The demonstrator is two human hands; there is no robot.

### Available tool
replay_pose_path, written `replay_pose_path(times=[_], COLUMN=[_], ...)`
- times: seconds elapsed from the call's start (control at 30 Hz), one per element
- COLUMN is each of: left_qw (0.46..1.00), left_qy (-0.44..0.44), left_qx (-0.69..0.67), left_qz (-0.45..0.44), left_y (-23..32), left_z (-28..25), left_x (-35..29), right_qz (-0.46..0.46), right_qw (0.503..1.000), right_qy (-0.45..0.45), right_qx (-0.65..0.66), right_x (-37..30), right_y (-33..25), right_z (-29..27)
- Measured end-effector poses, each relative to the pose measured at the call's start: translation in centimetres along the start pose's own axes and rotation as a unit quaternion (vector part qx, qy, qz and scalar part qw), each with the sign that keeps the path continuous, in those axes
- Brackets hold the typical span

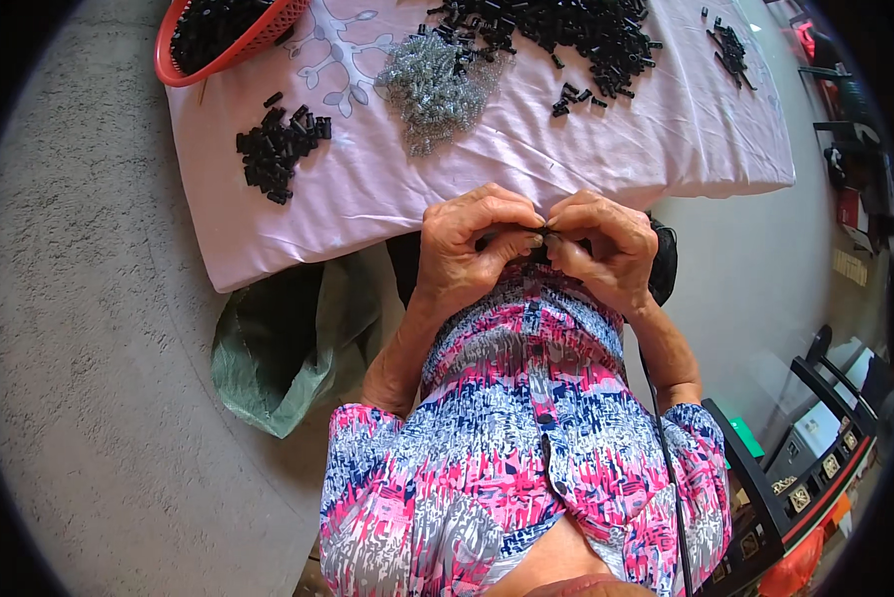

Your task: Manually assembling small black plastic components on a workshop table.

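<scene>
Both hands meet at the table's near edge, fingertips pinched together. My left hand [477,239] and my right hand [604,244] close on a small dark piece [543,232] between them; mostly covered by the fingers, its kind cannot be made out. Beyond the hands, on the pink cloth, lies a heap of small silvery springs or clips [437,92]. Behind it and to the right spreads a big pile of short black tubular parts [601,45]. A smaller pile of black parts [273,154] sits to the left.
A red plastic basket [293,18] of black parts stands at the table's far left. Several black pieces [730,52] lie far right on the cloth-covered table [695,149]. Below its left edge an open green sack [268,348] rests on the floor. A dark wooden chair [785,478] stands right.
</scene>
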State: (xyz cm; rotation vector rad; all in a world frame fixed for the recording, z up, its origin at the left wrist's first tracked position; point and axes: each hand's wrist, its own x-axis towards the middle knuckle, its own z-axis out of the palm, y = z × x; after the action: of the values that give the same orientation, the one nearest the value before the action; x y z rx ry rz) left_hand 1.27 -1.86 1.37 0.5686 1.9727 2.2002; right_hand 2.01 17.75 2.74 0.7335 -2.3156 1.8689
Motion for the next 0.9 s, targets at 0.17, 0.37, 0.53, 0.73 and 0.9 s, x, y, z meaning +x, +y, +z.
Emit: replay_pose_path(times=[0.17, 0.37, 0.53, 0.73, 0.9], left_qw=[0.980, 0.959, 0.934, 0.873, 0.839], left_qy=[0.059, 0.063, 0.028, -0.025, -0.033], left_qx=[-0.179, -0.251, -0.290, -0.430, -0.488], left_qz=[-0.068, -0.118, -0.206, -0.227, -0.238], left_y=[-0.4, -1.0, -1.0, -1.3, -2.0], left_z=[0.8, 1.0, 0.7, 0.6, 1.0], left_x=[-0.1, -0.4, -0.7, -0.6, -0.9], right_qz=[0.058, -0.030, -0.025, -0.072, -0.074], right_qw=[0.990, 0.999, 0.995, 0.996, 0.996], right_qy=[0.065, 0.022, 0.041, -0.028, -0.037], right_qx=[0.108, 0.012, -0.084, -0.033, -0.035], right_x=[-0.8, -0.8, 0.1, 0.9, 0.7], right_y=[0.2, 0.7, -0.8, -0.3, -0.2], right_z=[0.9, 0.0, 0.0, -0.2, -0.1])
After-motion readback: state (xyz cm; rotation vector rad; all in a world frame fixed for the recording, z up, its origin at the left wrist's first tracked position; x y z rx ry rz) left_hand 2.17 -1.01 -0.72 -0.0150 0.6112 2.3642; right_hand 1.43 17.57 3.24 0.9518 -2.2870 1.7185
